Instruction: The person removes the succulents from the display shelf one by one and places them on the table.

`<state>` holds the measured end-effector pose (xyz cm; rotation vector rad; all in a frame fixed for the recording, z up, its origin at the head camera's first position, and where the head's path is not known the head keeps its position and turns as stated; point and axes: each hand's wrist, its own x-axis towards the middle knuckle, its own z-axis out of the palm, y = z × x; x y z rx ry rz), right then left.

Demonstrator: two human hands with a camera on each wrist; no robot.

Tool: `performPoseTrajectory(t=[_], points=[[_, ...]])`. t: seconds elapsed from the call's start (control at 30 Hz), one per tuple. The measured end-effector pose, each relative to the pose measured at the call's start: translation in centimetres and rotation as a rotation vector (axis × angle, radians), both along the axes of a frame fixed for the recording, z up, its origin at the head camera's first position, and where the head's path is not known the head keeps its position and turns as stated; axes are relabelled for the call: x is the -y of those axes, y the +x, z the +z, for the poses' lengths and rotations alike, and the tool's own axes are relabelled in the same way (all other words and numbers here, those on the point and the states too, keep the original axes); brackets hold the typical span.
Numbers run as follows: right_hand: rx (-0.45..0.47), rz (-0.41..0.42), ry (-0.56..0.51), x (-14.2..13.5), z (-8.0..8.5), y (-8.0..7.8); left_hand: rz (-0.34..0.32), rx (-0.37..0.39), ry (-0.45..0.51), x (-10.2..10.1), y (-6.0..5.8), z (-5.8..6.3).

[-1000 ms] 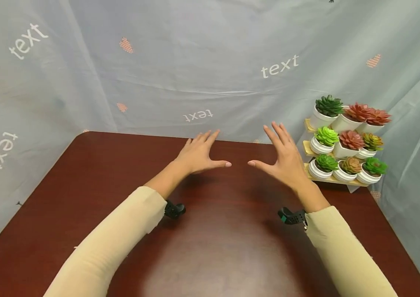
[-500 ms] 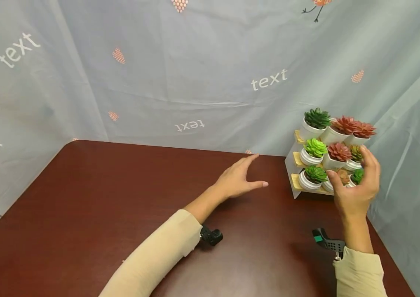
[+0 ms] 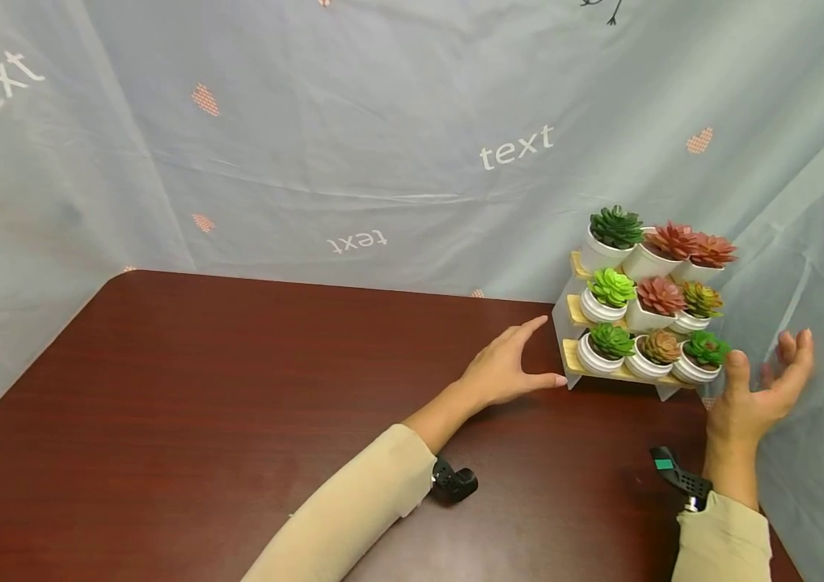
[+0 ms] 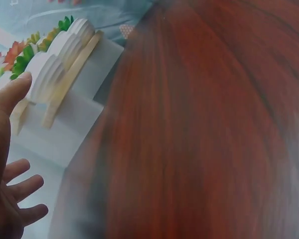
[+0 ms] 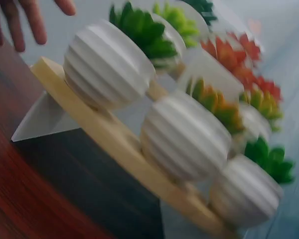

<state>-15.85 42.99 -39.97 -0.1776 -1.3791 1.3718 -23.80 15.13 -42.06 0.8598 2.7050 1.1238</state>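
A three-tier plant stand with pale wooden shelves and white side panels stands at the table's back right. Several artificial succulents in white pots fill it, among them a dark green one on top and a tan one at the bottom. Beside the stand's left end is my left hand, fingers and thumb spread, thumb tip close to the bottom shelf's end. My right hand is raised off the right end, palm turned toward the stand, thumb near the bottom right pot. Neither hand holds anything.
The dark red-brown table stretches left and forward of the stand. A grey-blue curtain with printed words and hearts hangs behind it and down the right side, close to the stand. A black strap device sits at the left wrist.
Both hands have moved right: the left from mid-table to the stand's left end, the right from left of the stand, across its front, to beyond its right end. The stand stays put.
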Motion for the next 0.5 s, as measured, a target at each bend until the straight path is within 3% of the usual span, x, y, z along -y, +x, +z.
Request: performPoseTrajectory(t=[0.13,0.23,0.33,0.5], points=[[-0.052,0.146,-0.206,-1.4,-1.9,-0.6,0.010,0.019,0.044,-1.6,0.1,-0.8],[-0.021,0.224,-0.322,-1.4,-3.1,-0.7,0.008,0.042,0.092,-2.6,0.3,-1.4],[0.054,0.303,-0.359,-1.4,-4.5,-0.8,0.009,0.062,0.130,-3.2,0.3,-1.9],[0.126,0.461,-0.301,-1.4,-5.9,-1.1,0.021,0.092,0.182,-3.9,0.3,-2.5]])
